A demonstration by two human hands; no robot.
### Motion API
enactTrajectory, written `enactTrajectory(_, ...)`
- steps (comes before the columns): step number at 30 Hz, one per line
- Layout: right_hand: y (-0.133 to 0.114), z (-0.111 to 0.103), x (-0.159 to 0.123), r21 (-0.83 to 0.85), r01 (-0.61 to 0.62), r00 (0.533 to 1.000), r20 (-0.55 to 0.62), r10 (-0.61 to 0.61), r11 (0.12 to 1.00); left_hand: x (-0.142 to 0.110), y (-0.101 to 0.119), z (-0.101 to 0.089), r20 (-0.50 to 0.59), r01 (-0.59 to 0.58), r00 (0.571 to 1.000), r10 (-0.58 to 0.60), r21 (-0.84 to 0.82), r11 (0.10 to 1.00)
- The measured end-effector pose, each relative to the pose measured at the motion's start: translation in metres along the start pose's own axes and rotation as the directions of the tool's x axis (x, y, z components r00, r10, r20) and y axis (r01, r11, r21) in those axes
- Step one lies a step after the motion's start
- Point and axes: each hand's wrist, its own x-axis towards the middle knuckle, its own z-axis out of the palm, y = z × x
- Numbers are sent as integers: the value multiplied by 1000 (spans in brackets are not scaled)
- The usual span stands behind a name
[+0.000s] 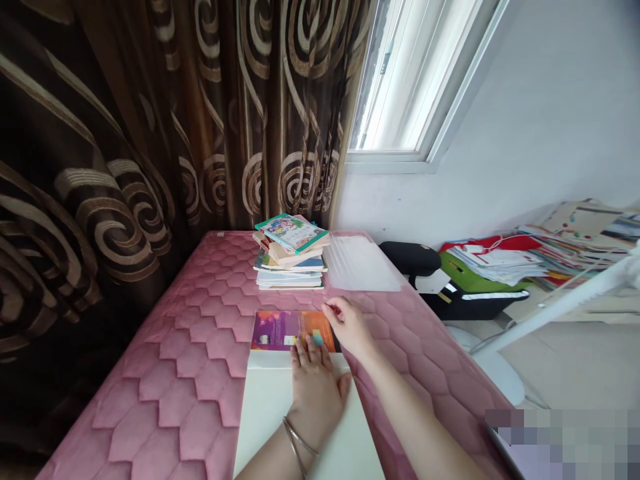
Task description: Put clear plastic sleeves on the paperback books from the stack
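A book (293, 327) with a purple and orange printed cover lies on the pink quilted surface. Its pale cream inner side (267, 413) spreads below the printed part, towards me. My left hand (317, 377), with bracelets at the wrist, lies flat across the cream part, fingertips reaching onto the printed strip. At the top right corner of the printed part is my right hand (347, 323), its thumb and fingers pinched together. A small pale edge shows at those fingertips; what it is I cannot make out.
Behind the book stands a stack of books (290, 260). Beside it, to the right, lie clear plastic sheets (363, 263). A black armrest (410, 259), piled papers (495, 260) and a white slanting pole (555, 310) are off the right edge. A patterned curtain (215, 133) hangs at left.
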Motion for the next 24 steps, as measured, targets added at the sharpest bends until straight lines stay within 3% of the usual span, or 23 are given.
enactTrajectory(3,-11,-6,-3,58,58,998,-12,-57,997,0,-2,2,-17,-6,1000,6,10,1000)
enactTrajectory(9,7,12,-1,-224,86,970,240,-30,971,1,0,-1,-40,15,999,-14,20,1000)
enactTrajectory(12,15,19,1,-266,64,969,246,3,962,-27,2,9,-76,-1,997,5,50,999)
enactTrajectory(14,17,21,4,-272,48,967,252,23,961,-58,-2,24,-145,-81,985,97,114,990)
enactTrajectory(17,21,24,12,-270,8,964,258,65,963,-100,-25,39,-324,-209,900,291,265,941)
enactTrajectory(20,26,27,19,-233,-22,956,280,89,972,-115,-59,27,-410,-372,729,549,435,820)
enactTrajectory(21,28,27,22,-219,-28,953,289,92,975,-115,-69,18,-427,-400,691,583,446,801)
enactTrajectory(24,31,26,26,-197,-44,948,302,103,979,-107,-83,-3,-358,-466,663,658,491,736)
